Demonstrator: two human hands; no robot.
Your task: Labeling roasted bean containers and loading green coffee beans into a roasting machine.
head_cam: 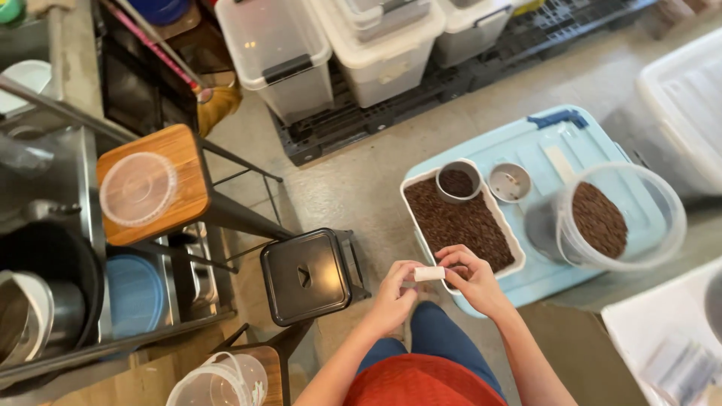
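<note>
Both the left hand point(392, 289) and the right hand point(470, 274) pinch a small white paper roll point(429, 274) between curled fingers, just before a white rectangular tray of brown grains point(460, 225).

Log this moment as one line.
left hand + right hand: holding small white roll | beside white tray of brown grains | clear tub right

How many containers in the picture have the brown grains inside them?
3. A white rectangular tray on the light blue lid, a small grey cup standing in that tray's far corner, and a clear round tub to the right. Closed bins may hide more.
</note>
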